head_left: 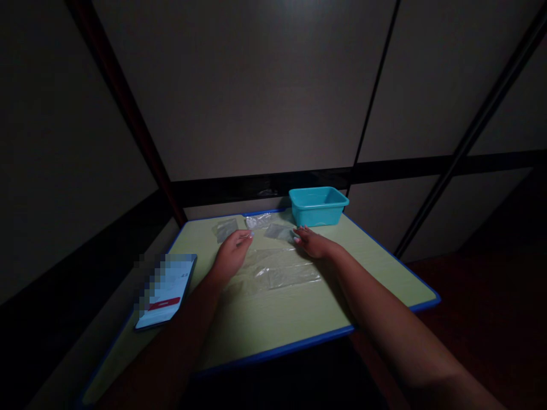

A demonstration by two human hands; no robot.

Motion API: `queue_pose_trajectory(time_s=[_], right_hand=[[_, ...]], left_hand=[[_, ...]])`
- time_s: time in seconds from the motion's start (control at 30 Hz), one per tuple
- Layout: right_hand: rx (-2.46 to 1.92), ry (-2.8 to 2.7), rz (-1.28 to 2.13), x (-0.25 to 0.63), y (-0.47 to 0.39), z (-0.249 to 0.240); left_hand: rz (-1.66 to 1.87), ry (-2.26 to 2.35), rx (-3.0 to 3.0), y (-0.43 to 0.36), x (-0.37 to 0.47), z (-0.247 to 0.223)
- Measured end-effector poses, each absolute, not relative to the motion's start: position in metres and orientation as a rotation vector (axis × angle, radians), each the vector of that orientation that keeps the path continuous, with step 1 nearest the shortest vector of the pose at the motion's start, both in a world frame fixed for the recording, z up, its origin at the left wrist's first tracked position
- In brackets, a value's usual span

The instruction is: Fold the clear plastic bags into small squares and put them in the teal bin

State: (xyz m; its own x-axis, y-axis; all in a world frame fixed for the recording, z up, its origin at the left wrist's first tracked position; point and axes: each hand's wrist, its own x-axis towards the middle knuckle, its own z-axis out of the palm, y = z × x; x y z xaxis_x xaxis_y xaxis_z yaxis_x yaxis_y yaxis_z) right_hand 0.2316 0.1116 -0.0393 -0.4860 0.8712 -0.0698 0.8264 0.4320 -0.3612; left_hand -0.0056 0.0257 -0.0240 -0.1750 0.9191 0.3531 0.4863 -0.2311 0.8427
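Observation:
My left hand (233,253) is above the left part of the table with thumb and fingers drawn together in a pinch. Whatever lies between those fingertips is too small to make out. Opposite it, my right hand (314,242) has its thumb and fingers at the right end of a small clear plastic bag (278,231). A larger clear plastic bag (286,273) lies flat and wrinkled on the table between my forearms. Past my left hand lies another small clear bag (226,229), and a crumpled clear plastic packet (258,220) rests near the back edge.
A turquoise plastic basin (320,208) stands at the back right of the pale green table (265,336), which has a blue rim. A tablet with a lit, partly blurred screen (171,287) lies at the left edge. Dark-trimmed panels (265,102) rise behind the table.

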Motion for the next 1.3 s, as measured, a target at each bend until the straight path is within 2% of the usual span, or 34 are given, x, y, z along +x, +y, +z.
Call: queue_pose_trajectory(time_s=[0.33,0.87,1.07,1.3], right_hand=[[-1.506,-2.61,0.493,0.228,0.105,-0.037],[-1.485,-2.713,0.457,0.226,0.098,-0.032],[-1.46,-2.723,0.488,0.224,0.096,-0.031],[-1.46,-2.735,0.481,0.222,0.09,-0.027]], left_hand=[[1.276,2.013,1.67,0.033,-0.023,-0.031],[0.967,2.16,1.916,0.031,-0.025,-0.032],[0.578,2.409,2.114,0.023,-0.021,-0.033],[0.32,1.992,2.308,0.01,-0.002,-0.034]])
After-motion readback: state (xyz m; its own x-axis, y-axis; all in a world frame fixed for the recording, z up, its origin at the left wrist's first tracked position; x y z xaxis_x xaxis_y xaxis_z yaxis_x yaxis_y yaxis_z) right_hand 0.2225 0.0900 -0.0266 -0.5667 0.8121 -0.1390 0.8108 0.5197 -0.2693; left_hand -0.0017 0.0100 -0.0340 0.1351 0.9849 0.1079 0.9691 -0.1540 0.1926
